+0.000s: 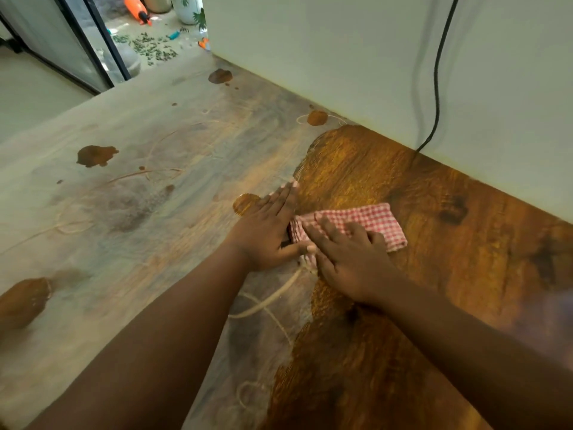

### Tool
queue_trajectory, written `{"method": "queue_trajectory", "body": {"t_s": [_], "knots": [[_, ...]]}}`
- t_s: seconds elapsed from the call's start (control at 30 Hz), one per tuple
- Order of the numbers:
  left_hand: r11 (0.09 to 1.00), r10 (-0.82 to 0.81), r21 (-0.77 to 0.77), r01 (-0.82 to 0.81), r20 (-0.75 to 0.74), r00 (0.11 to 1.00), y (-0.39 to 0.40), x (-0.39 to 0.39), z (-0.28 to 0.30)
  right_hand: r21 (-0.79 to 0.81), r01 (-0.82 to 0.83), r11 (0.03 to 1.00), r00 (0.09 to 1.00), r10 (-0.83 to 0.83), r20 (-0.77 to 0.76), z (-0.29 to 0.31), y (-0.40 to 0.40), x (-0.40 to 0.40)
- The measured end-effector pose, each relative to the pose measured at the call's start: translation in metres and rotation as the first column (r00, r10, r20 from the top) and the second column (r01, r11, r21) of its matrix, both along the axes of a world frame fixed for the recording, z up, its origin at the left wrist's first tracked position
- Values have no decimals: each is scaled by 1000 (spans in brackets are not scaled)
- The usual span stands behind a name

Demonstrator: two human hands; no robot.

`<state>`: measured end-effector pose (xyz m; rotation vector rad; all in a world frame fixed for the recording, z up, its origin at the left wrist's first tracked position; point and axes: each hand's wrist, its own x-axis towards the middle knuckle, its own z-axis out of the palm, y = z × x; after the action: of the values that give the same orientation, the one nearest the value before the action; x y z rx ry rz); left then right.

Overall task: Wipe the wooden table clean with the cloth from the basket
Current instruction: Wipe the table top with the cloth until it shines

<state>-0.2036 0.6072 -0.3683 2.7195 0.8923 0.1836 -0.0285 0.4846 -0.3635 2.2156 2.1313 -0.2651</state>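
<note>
Where the dusty grey film gives way to clean brown wood, one red-and-white checked cloth (356, 223) lies folded on the wooden table (434, 212), right of the middle and a little short of the far wall (341, 57); two hands are on it. The right hand (350, 259) lies flat over the cloth's near left part, fingers straight and slightly spread, pressing down; the left hand (266, 231) rests flat just beside the cloth's left edge, fingers straight and held together, its thumb reaching across to touch the cloth and the right hand. The right part of the table shows clean and glossy; the left part carries the grey film, with about six larger bare brown patches (96, 155) and pale curved rings. One black cable (436, 72) hangs down the wall to the table's far edge. Far left, beyond a dark-framed glass door (93, 48), stand one orange bottle (136, 7) and one white pot (186, 9).
</note>
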Motion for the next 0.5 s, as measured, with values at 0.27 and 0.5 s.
{"method": "queue_trajectory", "body": {"t_s": [0.27,0.5], "knots": [[996,8,85,0,-90,996,-14,-21,8,-124,319,940,948,-318,28,12,-2,20],[940,339,8,-342,-164,926,-19,-105,10,-140,61,988,996,-69,-52,6,-31,-76]]}}
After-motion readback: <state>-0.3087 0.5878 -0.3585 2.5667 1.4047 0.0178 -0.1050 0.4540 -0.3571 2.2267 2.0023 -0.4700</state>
